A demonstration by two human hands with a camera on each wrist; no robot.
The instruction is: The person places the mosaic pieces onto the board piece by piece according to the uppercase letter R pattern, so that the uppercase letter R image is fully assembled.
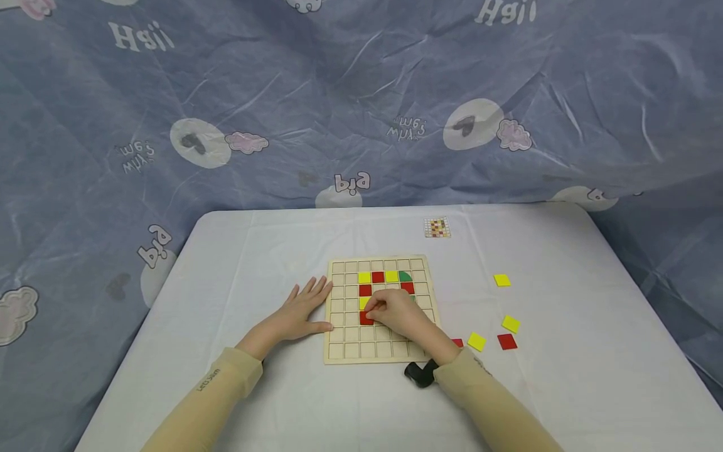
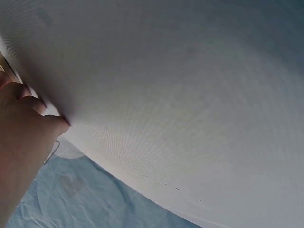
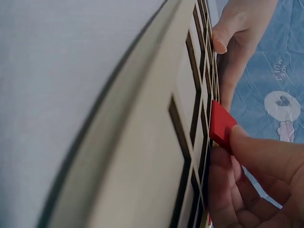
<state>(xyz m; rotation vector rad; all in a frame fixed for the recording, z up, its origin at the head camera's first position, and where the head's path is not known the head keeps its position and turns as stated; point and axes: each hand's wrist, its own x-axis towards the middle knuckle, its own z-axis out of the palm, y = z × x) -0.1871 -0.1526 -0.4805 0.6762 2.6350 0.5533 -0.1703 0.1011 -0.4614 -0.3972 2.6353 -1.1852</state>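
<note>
A wooden grid board (image 1: 350,353) lies on the table, with several red and yellow square tiles and green pieces set in its cells. My right hand (image 1: 400,312) is over the middle of it, pinching a red square tile (image 3: 221,122) between thumb and fingers. In the right wrist view that tile stands tilted, one edge at the grid. Just above it in the head view, a yellow tile (image 1: 364,303) sits in its cell. With fingers spread, my left hand (image 1: 298,316) rests at the board's left edge, thumb and fingertips touching it. My right hand hides several cells.
Right of the board lie loose yellow tiles (image 1: 476,341) and a red tile (image 1: 507,341), another red one partly behind my right wrist. A small card with a coloured grid pattern (image 1: 437,227) lies beyond the board. Under my right sleeve is a black object (image 1: 420,375).
</note>
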